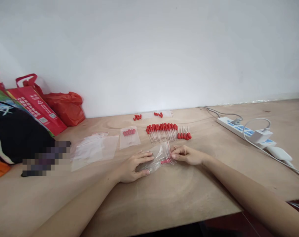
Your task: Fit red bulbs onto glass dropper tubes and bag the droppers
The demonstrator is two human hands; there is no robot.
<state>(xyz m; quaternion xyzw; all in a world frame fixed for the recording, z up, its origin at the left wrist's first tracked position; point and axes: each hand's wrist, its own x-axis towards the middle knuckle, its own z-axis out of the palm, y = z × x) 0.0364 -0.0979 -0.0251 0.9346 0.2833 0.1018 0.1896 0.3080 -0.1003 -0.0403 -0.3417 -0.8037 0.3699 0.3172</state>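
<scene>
A clear zip bag [155, 158] lies on the table between my hands, its red-lined opening to the right. Inside, near that opening, shows something red [165, 161], apparently dropper bulbs; glare blurs the rest. My left hand [136, 166] rests over the bag's left end with fingers stretched out and thumb apart. With fingers closed in a pinch, my right hand [186, 154] grips the bag's opening edge. Just beyond stands a row of droppers [162, 131] with red bulbs pointing away, beside several droppers [184, 133] turned the opposite way.
A filled bag of droppers [130, 136] lies left of the row, next to flat clear bags [95, 148]. More red bulbs [137, 117] sit by the wall. A power strip [238, 126] with cables is at right; red bags [65, 107] and a black bag [18, 131] are left.
</scene>
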